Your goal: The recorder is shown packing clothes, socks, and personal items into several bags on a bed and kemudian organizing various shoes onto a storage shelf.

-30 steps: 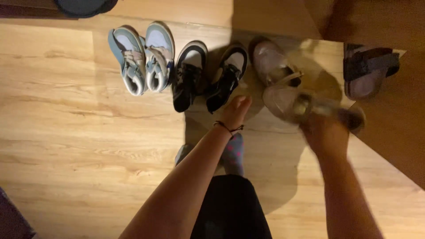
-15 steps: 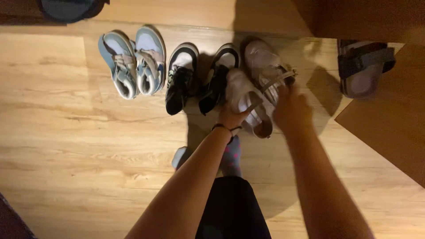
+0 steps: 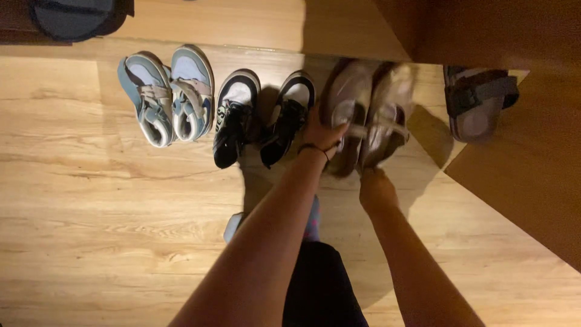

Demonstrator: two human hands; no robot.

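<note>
Two pale pink strap shoes lie side by side on the wooden floor, the left pink shoe (image 3: 347, 103) and the right pink shoe (image 3: 387, 112). My left hand (image 3: 321, 130), with a dark band at the wrist, grips the left pink shoe by its side. My right hand (image 3: 376, 184) sits at the heel of the right pink shoe, touching it. A pair of black and white sneakers (image 3: 260, 118) stands just left of them. Further left is a pair of light blue sneakers (image 3: 166, 97).
A dark strapped sandal (image 3: 478, 103) lies at the right by a wooden cabinet edge (image 3: 514, 175). A dark round object (image 3: 69, 18) sits at the top left. My socked feet (image 3: 311, 221) stand on the floor below the shoes.
The pink shoe I held in the air has come down beside the other. Both pink shoes now lie parallel, and my right hand has slid back to the heel.
</note>
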